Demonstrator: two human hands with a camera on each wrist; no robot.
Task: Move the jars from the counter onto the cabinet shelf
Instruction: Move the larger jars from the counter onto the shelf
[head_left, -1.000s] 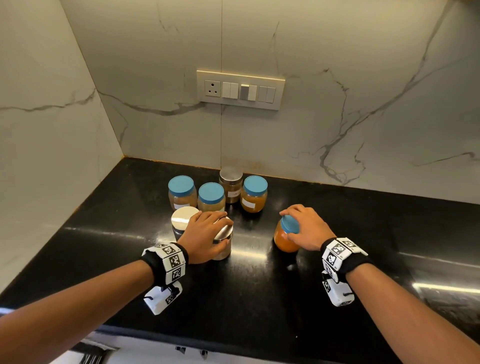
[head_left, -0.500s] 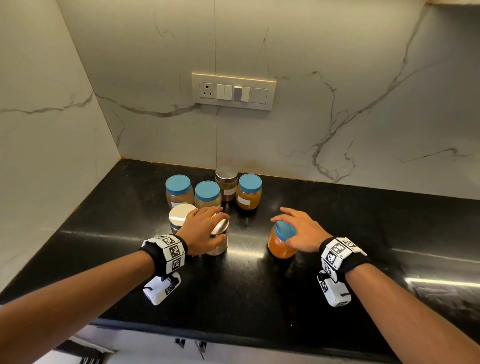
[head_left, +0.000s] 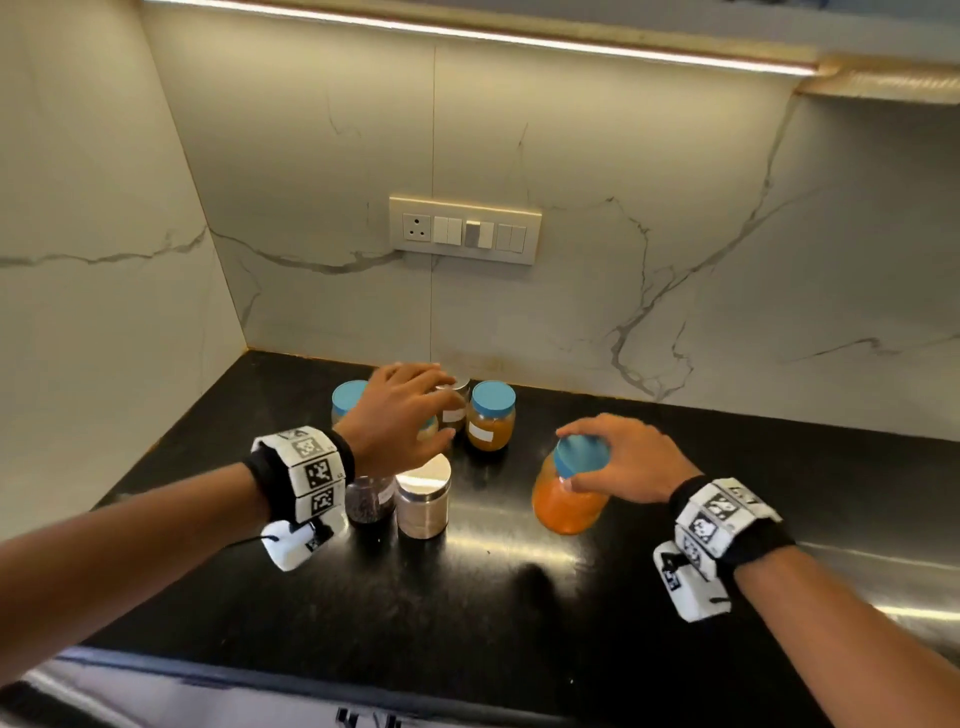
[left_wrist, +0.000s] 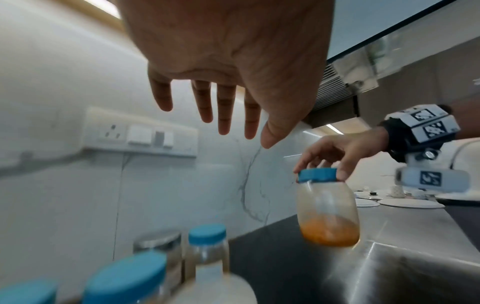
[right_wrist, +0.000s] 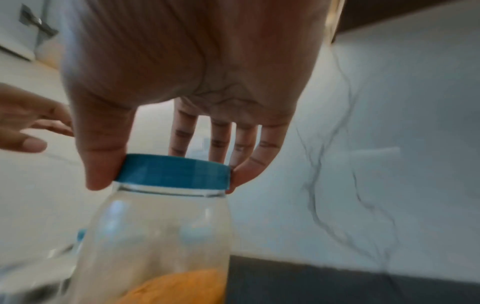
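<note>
My right hand (head_left: 618, 457) grips the blue lid of a jar of orange powder (head_left: 569, 499) and holds it lifted above the black counter (head_left: 467, 613); the right wrist view shows thumb and fingers pinching that lid (right_wrist: 172, 171). My left hand (head_left: 405, 410) hovers open with spread fingers (left_wrist: 226, 111) over the back row of jars, holding nothing. Under it stand a blue-lidded jar (head_left: 347, 400), a steel-lidded jar (head_left: 454, 408) and another blue-lidded jar (head_left: 491, 415). In front stand a steel canister (head_left: 423, 499) and a dark-filled jar (head_left: 370, 501).
A marble wall with a switch panel (head_left: 465, 229) rises behind the jars, and a side wall closes the left. A lit cabinet underside (head_left: 519, 36) runs overhead. In the left wrist view a steel sink (left_wrist: 389, 273) lies to the right, with plates (left_wrist: 410, 203) beyond.
My left hand let go of the steel canister and rose over the back jars. My right hand lifted the orange jar off the counter. The head view tilted up.
</note>
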